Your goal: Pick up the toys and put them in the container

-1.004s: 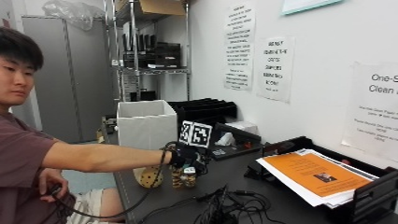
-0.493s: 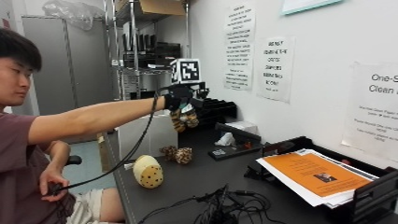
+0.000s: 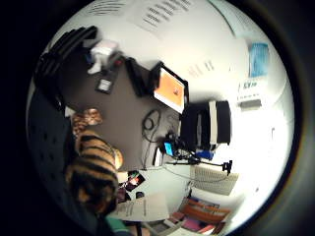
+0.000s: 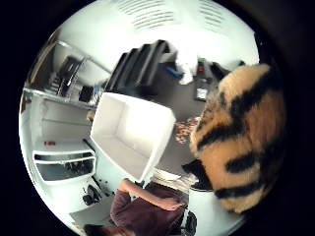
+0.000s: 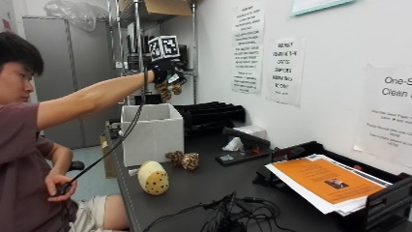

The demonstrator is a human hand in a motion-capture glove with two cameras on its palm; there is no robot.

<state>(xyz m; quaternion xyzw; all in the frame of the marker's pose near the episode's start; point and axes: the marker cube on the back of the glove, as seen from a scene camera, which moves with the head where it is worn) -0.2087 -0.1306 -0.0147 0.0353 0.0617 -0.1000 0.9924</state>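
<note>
The black-gloved right hand (image 5: 162, 72), raised high above the open white box (image 5: 152, 133), grips a striped orange-and-black plush tiger toy (image 5: 169, 87).

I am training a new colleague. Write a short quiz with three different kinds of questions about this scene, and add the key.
1. True or false: the black-gloved right hand holds the orange-and-black striped plush toy above the white square container.
2. Which toy lies nearest the table's front edge?
A. the yellow dotted egg-shaped toy
B. the brown spotted plush toy
3. Fill in: the orange paper lies in a black ____.

Key: 1 true; 2 A; 3 tray.
</note>
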